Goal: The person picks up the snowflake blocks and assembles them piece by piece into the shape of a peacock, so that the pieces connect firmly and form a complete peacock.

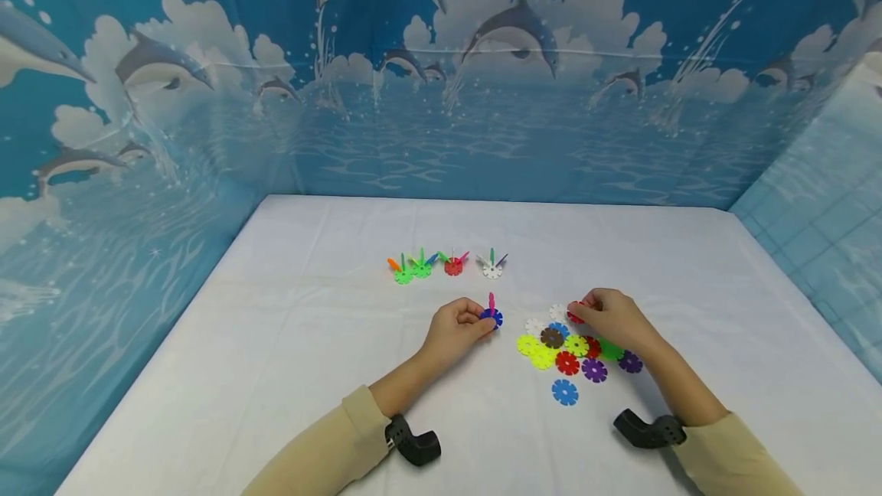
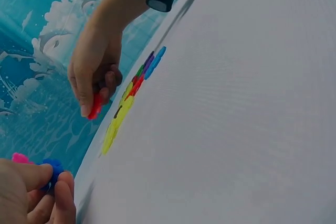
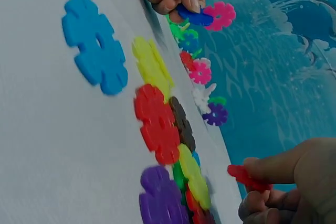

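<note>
My left hand (image 1: 456, 331) pinches a dark blue notched plastic disc (image 3: 195, 16), a flower-shaped interlocking piece, between thumb and fingers. A pink disc (image 3: 221, 16) stands slotted into its edge. My right hand (image 1: 615, 318) holds a red notched disc (image 2: 95, 107) between thumb and fingers, just above the far side of a loose pile. In that pile lie yellow discs (image 1: 542, 357), a brown disc (image 1: 551, 337), a purple disc (image 1: 595, 370) and several others. One light blue disc (image 3: 95, 45) lies apart, nearer to me.
Farther back on the white table (image 1: 310, 343) stands a row of joined disc pieces: green ones (image 1: 422, 266), a red one (image 1: 452, 265) and a white one (image 1: 492, 268). Dolphin-print curtains (image 1: 517, 136) rise behind and beside the table.
</note>
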Available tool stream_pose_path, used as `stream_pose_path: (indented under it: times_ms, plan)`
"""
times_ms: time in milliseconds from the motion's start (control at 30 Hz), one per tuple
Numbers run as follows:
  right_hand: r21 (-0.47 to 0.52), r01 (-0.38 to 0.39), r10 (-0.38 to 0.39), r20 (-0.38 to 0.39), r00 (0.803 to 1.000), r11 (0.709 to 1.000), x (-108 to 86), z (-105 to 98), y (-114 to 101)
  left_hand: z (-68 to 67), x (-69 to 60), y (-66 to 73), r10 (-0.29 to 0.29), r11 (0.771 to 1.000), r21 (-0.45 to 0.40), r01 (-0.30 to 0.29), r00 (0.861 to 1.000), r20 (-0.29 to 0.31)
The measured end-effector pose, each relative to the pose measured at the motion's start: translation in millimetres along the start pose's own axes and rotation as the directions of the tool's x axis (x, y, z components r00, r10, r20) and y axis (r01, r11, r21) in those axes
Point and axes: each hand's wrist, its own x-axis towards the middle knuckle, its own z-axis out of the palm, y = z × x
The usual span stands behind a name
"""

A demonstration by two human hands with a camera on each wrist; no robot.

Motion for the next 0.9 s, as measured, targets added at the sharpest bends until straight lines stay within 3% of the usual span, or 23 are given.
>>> stream_pose_path:
  times_ms: [167,400,500,733,900]
  plan:
    - [0.095,0.059,-0.063,0.033,0.997,0.994,-0.2,18,-22,1.2,-0.7,-0.1,0.003,1.0,0.003,-0.003,1.0,0.03]
    - [0.22,0.045,-0.063,0.075,0.995,0.974,-1.7,43,-55,3.3,-3.2,3.1,0.007,0.998,0.066,-0.01,0.999,0.048]
    - [0.222,0.07,-0.085,0.061,0.994,0.973,-2.3,50,-62,4.1,-5.3,7.1,0.019,0.997,0.074,-0.024,0.998,0.063]
    - [0.206,0.122,-0.128,0.019,0.992,0.971,-3.8,66,-69,3.8,-19.0,38.0,0.067,0.992,0.099,-0.076,0.993,0.094]
    - [0.114,0.133,-0.127,-0.064,0.99,0.984,-3.9,78,-73,3.8,-21.3,39.5,0.103,0.988,0.11,-0.112,0.991,0.084]
